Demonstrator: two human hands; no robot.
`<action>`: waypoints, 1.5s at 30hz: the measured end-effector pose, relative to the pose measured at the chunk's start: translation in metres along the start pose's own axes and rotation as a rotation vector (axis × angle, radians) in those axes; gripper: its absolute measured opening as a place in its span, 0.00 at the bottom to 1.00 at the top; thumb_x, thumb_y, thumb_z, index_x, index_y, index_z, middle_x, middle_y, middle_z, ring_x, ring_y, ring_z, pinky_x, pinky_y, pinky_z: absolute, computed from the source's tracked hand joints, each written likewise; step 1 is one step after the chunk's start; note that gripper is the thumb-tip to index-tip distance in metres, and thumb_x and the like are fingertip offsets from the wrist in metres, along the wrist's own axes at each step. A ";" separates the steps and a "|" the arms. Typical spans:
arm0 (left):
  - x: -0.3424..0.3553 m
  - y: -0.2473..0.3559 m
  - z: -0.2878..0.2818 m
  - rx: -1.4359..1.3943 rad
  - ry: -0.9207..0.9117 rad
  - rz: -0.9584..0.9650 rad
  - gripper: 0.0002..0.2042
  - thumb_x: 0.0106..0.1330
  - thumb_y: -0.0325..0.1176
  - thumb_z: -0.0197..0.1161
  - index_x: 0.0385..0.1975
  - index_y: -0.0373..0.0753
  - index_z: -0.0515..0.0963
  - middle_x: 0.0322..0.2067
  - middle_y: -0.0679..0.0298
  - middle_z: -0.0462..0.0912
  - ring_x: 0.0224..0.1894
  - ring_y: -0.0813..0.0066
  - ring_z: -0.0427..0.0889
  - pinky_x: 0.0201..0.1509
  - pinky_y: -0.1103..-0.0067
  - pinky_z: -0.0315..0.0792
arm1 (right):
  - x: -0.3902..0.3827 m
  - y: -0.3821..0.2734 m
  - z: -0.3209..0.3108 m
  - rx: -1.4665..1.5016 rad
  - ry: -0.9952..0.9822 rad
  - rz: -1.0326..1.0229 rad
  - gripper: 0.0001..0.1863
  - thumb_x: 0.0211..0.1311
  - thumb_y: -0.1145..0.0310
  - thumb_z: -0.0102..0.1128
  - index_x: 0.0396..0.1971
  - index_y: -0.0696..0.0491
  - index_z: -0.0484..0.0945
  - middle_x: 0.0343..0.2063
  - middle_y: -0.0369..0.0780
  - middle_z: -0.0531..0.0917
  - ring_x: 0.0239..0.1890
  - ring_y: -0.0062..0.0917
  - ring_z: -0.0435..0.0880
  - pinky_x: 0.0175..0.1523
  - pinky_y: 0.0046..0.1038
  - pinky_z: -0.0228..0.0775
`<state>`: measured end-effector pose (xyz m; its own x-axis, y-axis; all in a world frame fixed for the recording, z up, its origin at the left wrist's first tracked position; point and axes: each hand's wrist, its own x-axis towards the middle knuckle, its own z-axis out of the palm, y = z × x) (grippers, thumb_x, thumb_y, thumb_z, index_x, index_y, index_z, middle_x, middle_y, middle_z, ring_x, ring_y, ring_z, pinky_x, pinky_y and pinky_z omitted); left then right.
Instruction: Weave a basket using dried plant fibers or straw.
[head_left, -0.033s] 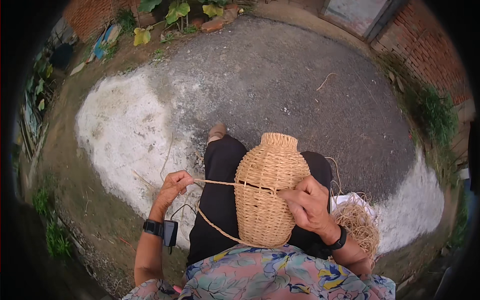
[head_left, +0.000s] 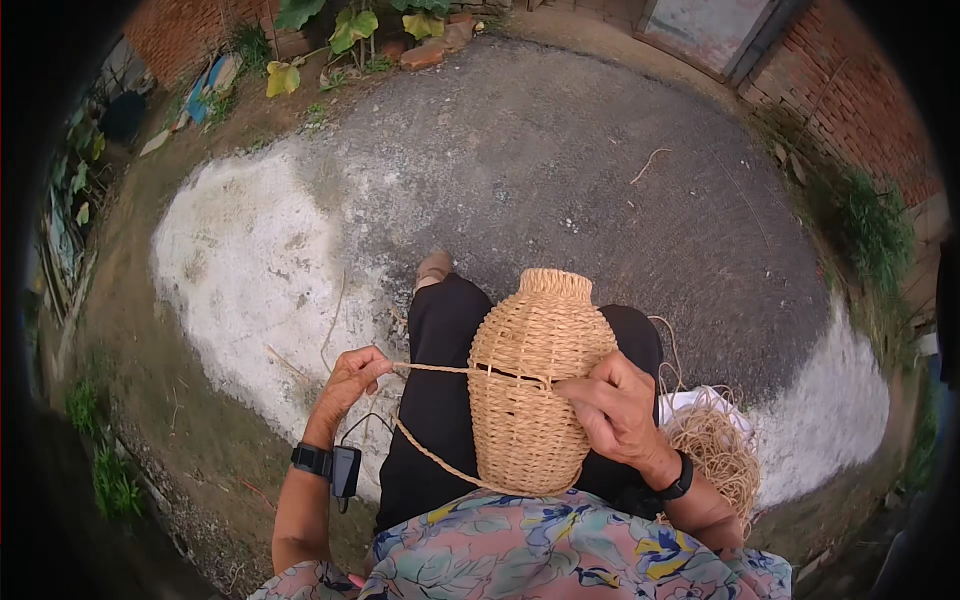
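Observation:
Between my knees a woven straw basket (head_left: 525,440) stands, vase-shaped with a narrow neck, a dark slit running across its middle. My left hand (head_left: 350,385), at the basket's left, is closed in a pinch on a twisted straw cord (head_left: 435,369). That cord stretches taut to the slit; a slack length hangs below and curves under the basket's base. Against the basket's right side, my right hand (head_left: 622,408) has thumb and finger pressed together at the slit's right end. Whatever they pinch is hidden by the fingers.
A tangled heap of straw cord (head_left: 715,455) lies by my right knee, partly over a white sheet or bag (head_left: 690,399). Stray strands lie on the grey paving (head_left: 560,180). Plants (head_left: 350,28) and brick walls (head_left: 860,90) border the yard.
My left hand has shifted very slightly to the right with the cord still pinched. The right hand and the basket look almost unmoved.

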<state>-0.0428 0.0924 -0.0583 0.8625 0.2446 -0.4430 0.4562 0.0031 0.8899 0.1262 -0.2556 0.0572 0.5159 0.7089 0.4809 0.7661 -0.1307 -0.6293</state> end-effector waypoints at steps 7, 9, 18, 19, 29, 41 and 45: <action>-0.013 0.094 0.059 0.405 0.192 0.446 0.12 0.61 0.29 0.66 0.44 0.39 0.81 0.35 0.62 0.81 0.21 0.80 0.72 0.28 0.80 0.67 | 0.022 -0.013 -0.022 0.081 -0.167 0.131 0.17 0.50 0.77 0.61 0.43 0.51 0.82 0.21 0.37 0.70 0.22 0.27 0.76 0.27 0.29 0.68; -0.024 0.119 0.084 0.407 0.149 0.519 0.11 0.61 0.29 0.66 0.43 0.38 0.80 0.34 0.62 0.81 0.21 0.80 0.73 0.28 0.80 0.67 | 0.031 -0.019 -0.024 -0.039 -0.218 0.042 0.17 0.53 0.76 0.63 0.45 0.52 0.81 0.22 0.36 0.72 0.21 0.27 0.74 0.27 0.29 0.66; -0.013 0.102 0.105 0.239 -0.056 0.422 0.09 0.66 0.34 0.63 0.31 0.38 0.72 0.21 0.70 0.75 0.20 0.85 0.71 0.23 0.83 0.65 | 0.091 -0.034 -0.034 -0.317 -0.814 -0.109 0.10 0.44 0.78 0.58 0.30 0.62 0.75 0.23 0.49 0.81 0.26 0.43 0.84 0.28 0.37 0.74; -0.012 0.101 0.104 0.249 -0.072 0.407 0.09 0.67 0.35 0.63 0.30 0.38 0.71 0.21 0.71 0.75 0.20 0.85 0.71 0.23 0.83 0.65 | 0.094 -0.035 -0.032 -0.319 -0.817 -0.107 0.10 0.44 0.78 0.58 0.30 0.62 0.75 0.23 0.49 0.81 0.26 0.43 0.84 0.28 0.37 0.74; -0.010 0.096 0.101 0.161 -0.127 0.372 0.11 0.67 0.37 0.62 0.31 0.37 0.72 0.19 0.69 0.72 0.21 0.83 0.70 0.24 0.81 0.65 | 0.084 -0.019 -0.045 0.074 -0.472 0.180 0.05 0.46 0.77 0.57 0.25 0.57 0.71 0.16 0.40 0.74 0.18 0.38 0.77 0.25 0.34 0.71; -0.010 0.096 0.100 0.146 -0.174 0.330 0.11 0.68 0.37 0.62 0.32 0.38 0.70 0.23 0.71 0.72 0.22 0.86 0.70 0.24 0.83 0.66 | 0.079 -0.023 -0.046 -0.044 -0.492 0.107 0.06 0.47 0.75 0.59 0.27 0.58 0.72 0.22 0.44 0.76 0.24 0.38 0.80 0.29 0.37 0.72; -0.010 0.095 0.101 0.156 -0.148 0.339 0.11 0.68 0.37 0.62 0.32 0.38 0.71 0.21 0.71 0.72 0.21 0.85 0.70 0.24 0.82 0.65 | 0.082 -0.025 -0.038 -0.056 -0.546 0.097 0.08 0.49 0.70 0.61 0.24 0.58 0.73 0.23 0.45 0.78 0.25 0.38 0.81 0.29 0.36 0.72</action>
<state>0.0143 -0.0073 0.0199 0.9868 0.0643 -0.1483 0.1585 -0.2039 0.9661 0.1643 -0.2204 0.1354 0.3223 0.9463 0.0267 0.7519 -0.2387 -0.6146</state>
